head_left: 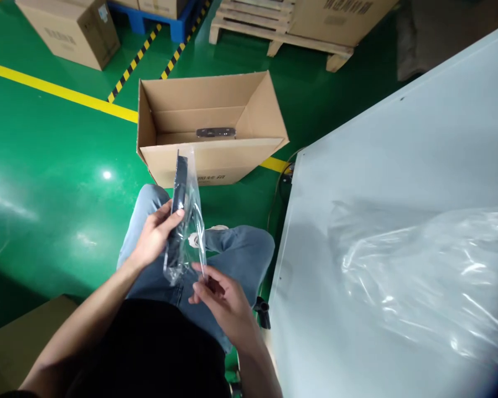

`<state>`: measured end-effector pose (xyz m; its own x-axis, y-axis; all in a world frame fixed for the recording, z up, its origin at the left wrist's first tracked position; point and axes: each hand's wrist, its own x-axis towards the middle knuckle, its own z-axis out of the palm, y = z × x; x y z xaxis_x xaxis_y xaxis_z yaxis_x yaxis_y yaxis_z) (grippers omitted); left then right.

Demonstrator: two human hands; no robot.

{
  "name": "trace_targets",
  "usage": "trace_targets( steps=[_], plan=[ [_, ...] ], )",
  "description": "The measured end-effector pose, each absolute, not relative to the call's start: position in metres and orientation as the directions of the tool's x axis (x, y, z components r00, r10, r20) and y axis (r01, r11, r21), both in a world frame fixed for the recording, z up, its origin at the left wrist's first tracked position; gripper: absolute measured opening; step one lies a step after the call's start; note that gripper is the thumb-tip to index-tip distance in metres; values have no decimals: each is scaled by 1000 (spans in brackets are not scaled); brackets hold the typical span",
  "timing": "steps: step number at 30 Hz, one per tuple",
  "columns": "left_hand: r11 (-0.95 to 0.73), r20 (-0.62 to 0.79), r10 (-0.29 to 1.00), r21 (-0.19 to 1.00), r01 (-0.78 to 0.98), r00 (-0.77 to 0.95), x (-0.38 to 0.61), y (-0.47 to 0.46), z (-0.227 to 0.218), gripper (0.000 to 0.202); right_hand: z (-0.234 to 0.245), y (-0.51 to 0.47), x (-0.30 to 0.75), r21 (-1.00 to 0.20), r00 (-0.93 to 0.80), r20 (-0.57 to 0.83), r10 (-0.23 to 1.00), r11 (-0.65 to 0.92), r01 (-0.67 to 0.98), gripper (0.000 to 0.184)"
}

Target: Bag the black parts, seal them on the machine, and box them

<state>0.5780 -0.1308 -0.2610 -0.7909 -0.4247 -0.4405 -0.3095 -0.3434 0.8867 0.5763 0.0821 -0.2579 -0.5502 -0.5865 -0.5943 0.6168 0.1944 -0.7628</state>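
My left hand [155, 235] grips a flat black item [178, 204] that sits inside a clear plastic bag [191, 221], held on edge above my lap. My right hand [222, 301] pinches the bag's lower right edge between thumb and fingers. Beyond my knees an open cardboard box [216, 160] stands on the green floor. One bagged dark item [216, 132] lies at its bottom.
A pale table [398, 166] fills the right side, with a pile of clear plastic bags [431, 276] on it. Cardboard boxes [72, 27], a blue pallet [157, 16] and a wooden pallet [269, 27] stand further off. Another carton [20, 337] sits at my lower left.
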Motion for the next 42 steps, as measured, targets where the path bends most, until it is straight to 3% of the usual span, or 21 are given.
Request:
trace_targets(
  steps=[5, 13, 17, 20, 24, 27, 33, 36, 39, 40, 42],
  plan=[
    [-556, -555, -344, 770, -312, -757, 578, -137, -257, 52, -258, 95, 560, -766, -467, -546, -696, 188, 615, 48],
    [-648, -615, -269, 685, -333, -742, 577, -132, -256, 55, -253, 102, 549, -770, -423, -501, -755, 167, 615, 44],
    [-650, -616, -292, 689, -321, -731, 578, -127, -257, 58, -257, 112, 540, -823, -495, -452, -742, 134, 552, 70],
    [-623, -589, -344, 726, -292, -731, 579, -123, -259, 56, -258, 108, 539, -869, -649, -449, -614, 131, 477, 90],
    [-621, -588, -388, 736, -270, -710, 582, -119, -265, 56, -252, 86, 549, -859, -715, -510, -478, 246, 449, 74],
    [-651, -608, -404, 716, -252, -683, 584, -117, -267, 54, -247, 76, 553, -848, -697, -526, -487, 243, 470, 57],
    [-741, -633, -380, 644, -187, -675, 585, -105, -262, 60, -249, 84, 543, -829, -621, -531, -577, 203, 521, 57],
    [-697, -586, -462, 704, -137, -665, 583, -104, -263, 58, -246, 92, 538, -909, -763, -414, -496, 174, 379, 54],
    [-572, -489, -579, 814, -101, -653, 581, -105, -264, 58, -232, 93, 543, -967, -973, -77, -217, 254, 20, 41],
    [-526, -453, -617, 845, -91, -643, 580, -104, -264, 59, -226, 91, 546, -944, -981, 45, -189, 314, -104, 32],
    [-447, -389, -660, 891, -81, -643, 580, -100, -262, 58, -216, 84, 554, -886, -940, 146, -308, 381, -263, 24]
  ],
)
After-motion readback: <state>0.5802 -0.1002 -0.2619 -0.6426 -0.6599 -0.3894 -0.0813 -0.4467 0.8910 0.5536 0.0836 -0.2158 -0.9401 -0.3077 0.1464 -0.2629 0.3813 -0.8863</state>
